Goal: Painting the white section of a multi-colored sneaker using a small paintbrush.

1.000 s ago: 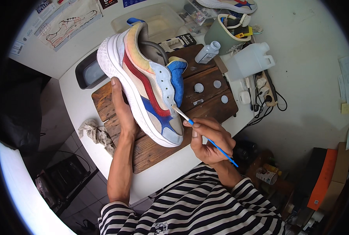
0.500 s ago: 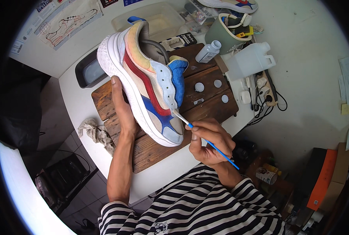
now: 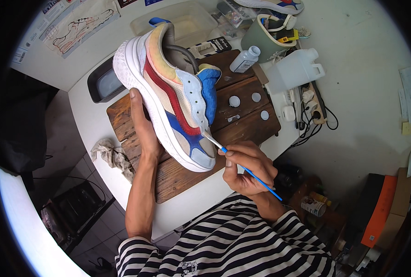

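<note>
A multicoloured sneaker (image 3: 171,99) with a thick white sole, red stripe and blue patches is held tilted above a dark wooden board (image 3: 177,184). My left hand (image 3: 143,127) grips it from the sole side, the thumb along the sole and the other fingers hidden behind the shoe. Pinched in my right hand (image 3: 249,168) is a thin blue paintbrush (image 3: 254,176); its bristle end touches the pale lace panel near the toe. No laces run through the eyelets, and a coiled metal spring (image 3: 182,51) shows inside the shoe opening.
Small round lids (image 3: 234,101) lie on the board beside a white bottle (image 3: 245,60). Behind are a translucent jug (image 3: 295,71), a green bin of brushes (image 3: 267,39) and a clear tub (image 3: 191,21). A crumpled rag (image 3: 113,157) lies left; cables (image 3: 314,124) hang right.
The shoe and my left hand have shifted very slightly up and left. The brush tip stays against the lace panel, and my right hand is almost unmoved.
</note>
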A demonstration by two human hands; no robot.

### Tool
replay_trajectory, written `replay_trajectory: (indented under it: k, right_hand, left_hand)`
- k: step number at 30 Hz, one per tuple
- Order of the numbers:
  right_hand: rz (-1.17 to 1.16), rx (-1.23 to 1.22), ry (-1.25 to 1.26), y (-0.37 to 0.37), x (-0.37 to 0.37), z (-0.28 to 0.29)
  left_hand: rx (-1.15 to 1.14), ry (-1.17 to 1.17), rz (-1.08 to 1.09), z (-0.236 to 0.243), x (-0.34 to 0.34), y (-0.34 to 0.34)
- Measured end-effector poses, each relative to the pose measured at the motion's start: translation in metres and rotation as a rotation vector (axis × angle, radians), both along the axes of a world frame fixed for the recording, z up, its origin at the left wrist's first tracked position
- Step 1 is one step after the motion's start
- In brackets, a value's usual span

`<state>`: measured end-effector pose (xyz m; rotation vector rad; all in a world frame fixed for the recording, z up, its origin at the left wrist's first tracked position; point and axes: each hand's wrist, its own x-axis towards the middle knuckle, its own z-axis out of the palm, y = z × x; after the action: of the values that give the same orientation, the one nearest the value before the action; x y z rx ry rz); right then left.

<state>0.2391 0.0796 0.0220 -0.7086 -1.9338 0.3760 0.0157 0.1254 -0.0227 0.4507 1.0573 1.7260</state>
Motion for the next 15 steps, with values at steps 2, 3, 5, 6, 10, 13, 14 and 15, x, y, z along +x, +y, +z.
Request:
replay_trajectory:
  k: [2, 3, 5, 6, 10, 13, 14, 15]
  right_hand:
    - [0.0, -0.001, -0.003, -0.0019, 0.0025, -0.0015]
    - [-0.001, -0.001, -0.007, -0.0023, 0.0033, -0.002]
    - [-0.006, 0.004, 0.005, -0.0022, 0.0033, -0.0016]
    - [-0.01, 0.009, 0.016, -0.0022, 0.0031, -0.0011]
    - [-0.013, 0.015, 0.026, 0.0, 0.0006, -0.0002]
    - [-0.008, 0.013, 0.009, -0.0011, 0.0016, -0.0042]
    - [-0.009, 0.016, 0.001, -0.0029, 0.0025, -0.0048]
    - [-0.01, 0.02, -0.008, -0.0044, 0.0036, -0.0051]
  left_hand:
    - [-0.003, -0.006, -0.002, -0.0003, 0.0003, 0.0001]
    - [-0.005, -0.013, -0.004, -0.0004, 0.0005, 0.0003]
    - [-0.005, -0.021, -0.009, 0.0014, 0.0012, -0.0004]
    - [-0.004, -0.03, -0.013, 0.0022, 0.0016, -0.0007]
    - [0.01, -0.03, 0.0, 0.0036, 0.0031, -0.0004]
    - [-0.004, -0.011, 0.0, 0.0061, 0.0041, -0.0001]
    - [-0.008, -0.01, 0.006, 0.0039, 0.0033, 0.0006]
    - [-0.011, -0.008, 0.013, 0.0028, 0.0027, 0.0008]
